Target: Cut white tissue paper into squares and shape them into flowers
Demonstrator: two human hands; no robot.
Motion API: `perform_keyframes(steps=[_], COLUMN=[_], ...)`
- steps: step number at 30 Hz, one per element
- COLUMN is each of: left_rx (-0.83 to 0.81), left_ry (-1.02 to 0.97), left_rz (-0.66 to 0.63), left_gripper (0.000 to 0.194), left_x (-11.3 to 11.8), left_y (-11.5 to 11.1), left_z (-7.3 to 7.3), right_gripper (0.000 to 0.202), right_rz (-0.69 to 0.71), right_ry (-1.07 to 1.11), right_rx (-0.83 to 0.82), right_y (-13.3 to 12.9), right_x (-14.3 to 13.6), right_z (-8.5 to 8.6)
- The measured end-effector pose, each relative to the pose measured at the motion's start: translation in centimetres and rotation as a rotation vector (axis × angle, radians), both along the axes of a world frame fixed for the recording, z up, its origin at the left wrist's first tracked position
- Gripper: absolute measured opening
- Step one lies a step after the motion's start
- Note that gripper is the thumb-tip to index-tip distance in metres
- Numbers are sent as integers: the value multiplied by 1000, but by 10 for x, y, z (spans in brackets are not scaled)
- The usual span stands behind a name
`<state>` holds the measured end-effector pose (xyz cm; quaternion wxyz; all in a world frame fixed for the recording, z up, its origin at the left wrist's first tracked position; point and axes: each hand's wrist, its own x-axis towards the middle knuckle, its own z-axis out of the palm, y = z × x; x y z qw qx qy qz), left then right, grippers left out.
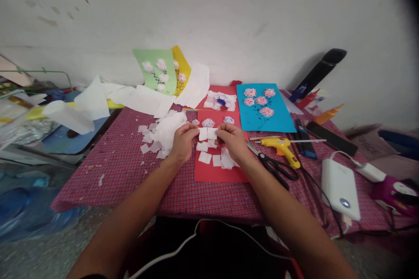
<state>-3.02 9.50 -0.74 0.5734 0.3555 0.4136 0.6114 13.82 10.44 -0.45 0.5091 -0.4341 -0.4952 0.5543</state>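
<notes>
My left hand [183, 140] pinches a small white tissue-paper square [203, 134] between thumb and fingers. Opposite it, my right hand [231, 138] pinches another tissue-paper square [212, 134]. The two squares meet edge to edge; whether they are joined I cannot tell. Under both hands lies red card [204, 174], with several loose white squares [205, 158] on it. Two speckled paper blossoms [208, 123] sit just beyond my fingertips. Farther back, a white paper pad [212, 101] carries a dark blue and red paint blot. Left of my left hand is a pile of cut white paper [170, 130].
Blue card [245, 120] with pink blossoms lies right of the red card. Scissors [276, 168], a yellow glue gun [284, 150] and a white power bank [340, 189] stand to the right. Green card [139, 63] leans against the wall; white sheets [147, 100] lie at back left.
</notes>
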Motion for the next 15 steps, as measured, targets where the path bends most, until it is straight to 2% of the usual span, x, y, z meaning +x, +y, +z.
perform_keyframes(steps=[9,15], left_rx=[-18,-21], left_ry=[-70,-57], left_rz=[-24,-39], left_gripper=[16,14], left_x=[-1,-2], left_y=[-1,-2], left_z=[5,5], right_gripper=[13,15], right_rz=[-53,-115], right_ry=[75,35], right_rx=[-2,0], right_y=[1,3], right_x=[0,1], right_z=[0,1])
